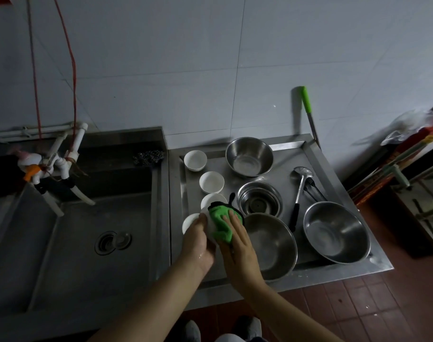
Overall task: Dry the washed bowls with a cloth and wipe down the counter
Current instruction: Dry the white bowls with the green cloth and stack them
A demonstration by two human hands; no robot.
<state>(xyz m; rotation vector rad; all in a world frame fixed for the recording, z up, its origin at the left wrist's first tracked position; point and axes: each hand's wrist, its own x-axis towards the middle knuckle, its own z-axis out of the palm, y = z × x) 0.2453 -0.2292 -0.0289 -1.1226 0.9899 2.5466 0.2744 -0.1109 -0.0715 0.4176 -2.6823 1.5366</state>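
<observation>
Steel counter [316,154] crowded with steel bowls [249,156]; left hand [198,240] grips a white bowl [211,227], probably half hidden, right hand [237,245] presses flat the green cloth [221,224].

White bowl [211,227] wrapped in green cloth [221,224], steel counter [316,154]

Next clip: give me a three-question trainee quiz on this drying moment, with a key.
1. True or false: the green cloth lies flat on the counter, untouched.
2. Which hand presses the cloth against the held white bowl? A) left hand B) right hand C) neither
3. Fill in: the ladle lies on the counter with its bowl end pointing toward the ____.

Key
1. False: the cloth is up against the bowl held in the hands.
2. B: the right hand presses the cloth while the left hand grips the bowl.
3. Wall.
</observation>
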